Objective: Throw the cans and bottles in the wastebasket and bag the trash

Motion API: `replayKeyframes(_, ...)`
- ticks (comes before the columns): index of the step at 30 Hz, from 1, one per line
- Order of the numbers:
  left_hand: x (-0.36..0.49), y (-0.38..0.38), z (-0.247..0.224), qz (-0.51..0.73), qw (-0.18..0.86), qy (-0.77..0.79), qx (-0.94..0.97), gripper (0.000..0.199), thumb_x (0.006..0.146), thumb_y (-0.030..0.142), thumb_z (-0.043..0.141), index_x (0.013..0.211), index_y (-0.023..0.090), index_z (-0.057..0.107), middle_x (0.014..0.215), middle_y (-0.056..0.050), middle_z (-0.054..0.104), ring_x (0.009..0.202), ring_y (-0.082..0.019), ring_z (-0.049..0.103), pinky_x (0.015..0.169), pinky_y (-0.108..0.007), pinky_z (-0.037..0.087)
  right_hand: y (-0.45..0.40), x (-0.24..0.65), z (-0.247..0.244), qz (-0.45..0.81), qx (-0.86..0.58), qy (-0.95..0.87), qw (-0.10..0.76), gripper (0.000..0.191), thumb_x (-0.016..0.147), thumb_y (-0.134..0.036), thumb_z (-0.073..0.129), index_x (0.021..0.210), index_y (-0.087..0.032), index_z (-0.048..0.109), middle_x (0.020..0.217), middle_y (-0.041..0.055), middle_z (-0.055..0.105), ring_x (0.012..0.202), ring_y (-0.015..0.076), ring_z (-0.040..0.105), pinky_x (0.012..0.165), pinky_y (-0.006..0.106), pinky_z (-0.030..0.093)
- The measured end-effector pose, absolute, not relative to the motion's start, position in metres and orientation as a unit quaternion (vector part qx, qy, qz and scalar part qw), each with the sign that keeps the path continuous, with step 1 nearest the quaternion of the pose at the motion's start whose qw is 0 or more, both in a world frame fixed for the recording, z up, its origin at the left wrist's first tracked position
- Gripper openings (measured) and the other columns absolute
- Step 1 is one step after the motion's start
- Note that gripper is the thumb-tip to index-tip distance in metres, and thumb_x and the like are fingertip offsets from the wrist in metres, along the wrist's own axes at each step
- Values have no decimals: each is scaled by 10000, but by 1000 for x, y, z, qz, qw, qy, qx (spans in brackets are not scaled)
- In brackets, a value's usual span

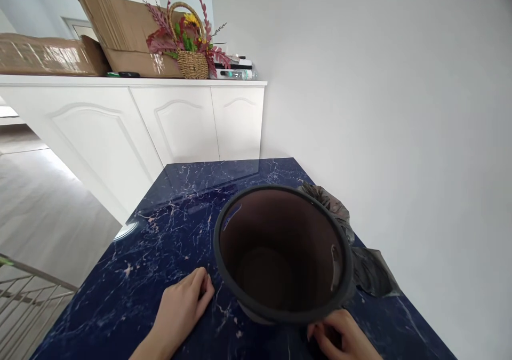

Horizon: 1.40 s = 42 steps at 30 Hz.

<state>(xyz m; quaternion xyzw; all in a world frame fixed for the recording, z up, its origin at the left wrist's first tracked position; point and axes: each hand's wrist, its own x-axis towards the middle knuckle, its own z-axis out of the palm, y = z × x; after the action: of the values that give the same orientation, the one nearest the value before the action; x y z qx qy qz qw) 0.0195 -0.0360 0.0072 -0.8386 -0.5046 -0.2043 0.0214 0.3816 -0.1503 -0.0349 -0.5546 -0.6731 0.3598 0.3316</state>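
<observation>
A dark waste bin (pixel 280 248) stands on the blue marble-patterned tabletop, its wide mouth facing me. It has a black rim, a brown inside and an opening in the wall on each side. To the left of the bin, my left hand (pixel 182 309) rests on the table, loosely curled and apart from the bin. My right hand (pixel 340 336) is close by the bin's lower right edge, fingers curled, with nothing visible in them. The rim covers part of it. Crumpled black plastic bags (pixel 374 272) lie behind and right of the bin, along the wall.
The blue table (pixel 160 248) runs along a plain white wall (pixel 380 109). Beyond its far end is a white cabinet (pixel 180 120) bearing cardboard boxes (pixel 124 29), a flower basket (pixel 192 64) and a plastic bottle (pixel 242 74). A metal rack (pixel 36 296) stands at lower left.
</observation>
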Motion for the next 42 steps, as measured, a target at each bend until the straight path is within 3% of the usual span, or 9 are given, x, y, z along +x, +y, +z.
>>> replayKeyframes(5,23,-26,13,-204,-44,-529,-823,317,986,332,427,682,246,449,615,-3,645,525,-195,641,560,-286,388,-151,379,-19,350,-549,-690,318,215,919,-221,547,832,-215,744,608,-20,596,572,151,580,556,232,379)
replayKeyframes(12,14,-2,23,-230,-81,-561,-791,332,965,423,451,684,250,492,623,-17,661,565,-217,648,590,-298,414,-154,387,-14,257,-535,-698,400,260,1062,-280,475,946,-225,702,674,-16,616,570,148,584,549,241,431)
replayKeyframes(17,13,0,30,-235,-100,-570,-781,336,959,439,457,690,251,531,609,-13,668,556,-219,645,568,-292,424,-147,421,-5,119,-570,-696,419,151,1087,-296,529,1173,-262,649,1035,60,714,734,162,693,647,256,553)
replayKeyframes(24,16,-3,38,-244,-127,-582,-766,365,959,477,463,677,255,527,600,-20,665,552,-228,635,572,-303,416,-121,469,-4,51,-602,-753,263,424,1108,-290,391,1527,-321,449,1504,123,627,682,169,737,576,314,593)
replayKeyframes(27,18,-4,36,-246,-134,-590,-757,364,950,493,480,677,256,524,615,-22,664,568,-229,634,585,-306,398,-115,476,-10,44,-600,-773,202,434,1085,-307,398,1514,-276,461,1382,135,682,685,210,756,517,331,563)
replayKeyframes(30,21,-9,30,-253,-136,-602,-745,349,916,486,528,658,253,501,610,-19,643,576,-222,617,605,-309,371,-118,473,-11,12,-590,-783,197,265,1053,-288,436,1270,-247,583,1167,98,724,749,245,773,538,332,558)
replayKeyframes(37,39,-67,23,-280,-176,-603,-726,451,997,595,489,724,239,536,589,20,581,550,-173,541,585,-281,371,-172,432,30,12,-540,-737,406,111,987,-160,541,995,-268,517,870,-19,592,563,124,594,523,238,498)
replayKeyframes(39,53,-94,29,-285,-231,-575,-732,509,1010,654,490,731,232,548,617,17,593,582,-165,551,601,-273,415,-197,413,40,-12,-510,-725,463,163,968,-120,568,953,-270,506,834,-21,579,581,127,587,536,231,493)
replayKeyframes(42,77,-134,45,-282,-465,-479,-690,598,1021,738,443,795,210,608,738,-33,682,684,-183,635,728,-305,525,-239,378,38,-33,-453,-728,514,210,917,-80,608,947,-271,524,805,4,611,613,161,622,542,255,501)
